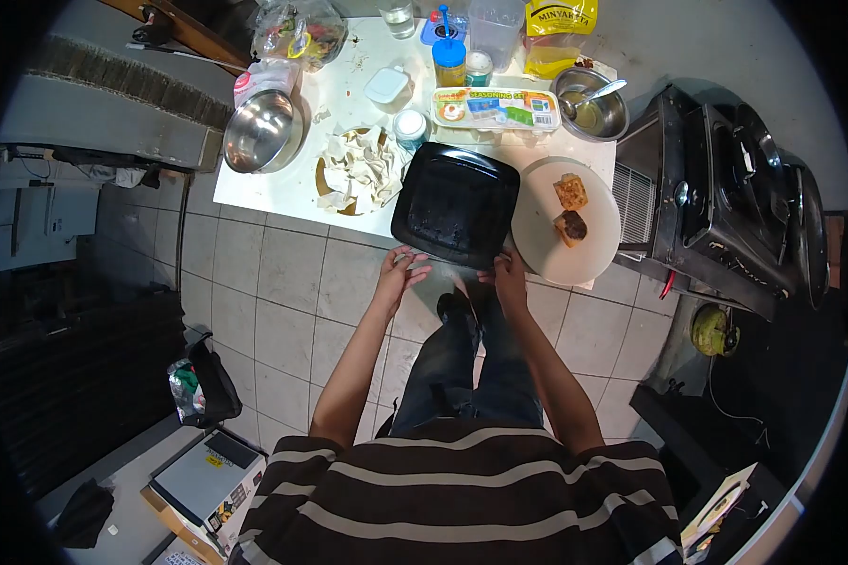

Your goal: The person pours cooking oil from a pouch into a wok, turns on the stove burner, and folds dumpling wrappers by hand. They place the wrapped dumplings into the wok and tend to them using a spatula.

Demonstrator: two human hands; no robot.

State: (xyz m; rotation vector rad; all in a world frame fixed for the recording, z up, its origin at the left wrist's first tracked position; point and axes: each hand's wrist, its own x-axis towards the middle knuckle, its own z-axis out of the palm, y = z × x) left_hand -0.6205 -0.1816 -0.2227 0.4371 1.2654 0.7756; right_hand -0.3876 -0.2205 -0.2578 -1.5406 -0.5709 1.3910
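A square black plate [456, 205] with rounded corners lies between my hands, its near side reaching past the front edge of the white table [254, 196]. My left hand [399, 277] grips its near left corner, fingers curled at the rim. At the near right corner, my right hand [506, 281] has hold of the rim too. Whether the plate still rests on the table, I cannot tell. Right beside it is a large round white plate [546, 250] bearing two browned pieces of food [570, 192], one with a dark top.
Crumpled paper [360, 169], a steel bowl [262, 132] and a white-lidded jar [410, 127] stand left of the black plate. Behind it are a seasoning set box [496, 110], a blue-lidded oil jar [449, 64] and a bowl with a spoon [590, 115]. A stove [725, 188] adjoins the right.
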